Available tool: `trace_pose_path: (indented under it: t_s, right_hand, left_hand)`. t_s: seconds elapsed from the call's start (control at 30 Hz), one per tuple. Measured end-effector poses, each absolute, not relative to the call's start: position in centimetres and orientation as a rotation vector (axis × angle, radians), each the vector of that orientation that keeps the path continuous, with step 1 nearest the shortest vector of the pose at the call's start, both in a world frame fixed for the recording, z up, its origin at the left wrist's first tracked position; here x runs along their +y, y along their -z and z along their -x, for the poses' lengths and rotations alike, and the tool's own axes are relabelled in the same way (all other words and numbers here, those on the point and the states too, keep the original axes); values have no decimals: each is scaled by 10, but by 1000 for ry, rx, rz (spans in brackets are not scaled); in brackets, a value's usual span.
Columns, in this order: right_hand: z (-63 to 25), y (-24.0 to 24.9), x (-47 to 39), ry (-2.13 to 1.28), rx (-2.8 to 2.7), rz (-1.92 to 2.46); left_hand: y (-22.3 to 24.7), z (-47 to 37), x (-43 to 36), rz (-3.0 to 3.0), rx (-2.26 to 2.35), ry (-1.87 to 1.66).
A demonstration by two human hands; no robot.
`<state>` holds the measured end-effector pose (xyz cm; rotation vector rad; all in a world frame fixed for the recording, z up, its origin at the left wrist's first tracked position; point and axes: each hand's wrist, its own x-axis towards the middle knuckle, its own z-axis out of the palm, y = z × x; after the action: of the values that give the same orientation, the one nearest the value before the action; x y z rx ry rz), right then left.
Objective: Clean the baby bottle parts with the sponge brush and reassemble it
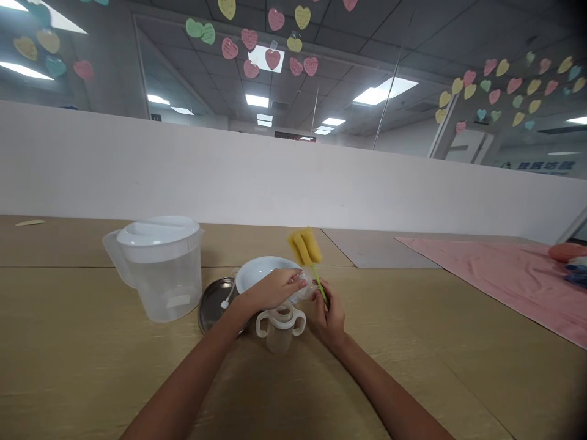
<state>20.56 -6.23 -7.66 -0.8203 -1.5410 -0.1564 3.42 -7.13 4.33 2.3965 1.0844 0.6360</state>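
Observation:
A yellow sponge brush (305, 246) with a thin green handle stands upright in my right hand (331, 316), its fingers closed round the lower handle. My left hand (274, 288) reaches across from the left, fingers closed on a clear plastic piece (304, 288) whose exact kind I cannot make out. The piece lies between the two hands, and the right fingertips seem to touch it. Just below the hands stands a baby bottle (280, 336) with two side handles and no lid on it. A white bowl (263, 267) sits behind my left hand, which partly covers it.
A metal plate (211, 308) lies left of the bowl, with a white straw piece (225, 303) over it. Further left stands a big translucent lidded pitcher (166, 275). A pink cloth (499, 275) covers the table's right side. A low white wall (257, 183) closes off the back.

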Motion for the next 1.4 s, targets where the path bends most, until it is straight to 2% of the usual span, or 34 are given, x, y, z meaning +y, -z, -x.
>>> trace_pose_path:
  t_s: [0.1,0.17,0.23,0.37,0.6,1.07,1.4]
  right_hand:
    - [-204,78,-62,144,-1569,784]
    - [-203,78,-61,126,-1539,807]
    - [-203,79,-59,91,-1490,844]
    - [-203,80,-55,18,-1445,879]
    - [-205,81,-56,21,-1516,895]
    - [-207,79,-56,1,-1567,920]
    - [-207,80,-56,17,-1619,932]
  left_hand:
    - [-45,-29,-65,-2417,1049,-628]
    - [-46,-17,-55,-2436,1308,-635]
    - [-45,2,-43,-2406,1761,-605]
    - [-30,43,-20,-2270,2087,-472]
    - [7,56,-2,-2257,2005,-262]
    - [-4,64,-2,-2208,1924,-257]
    - [13,65,4,-2039,1888,-296]
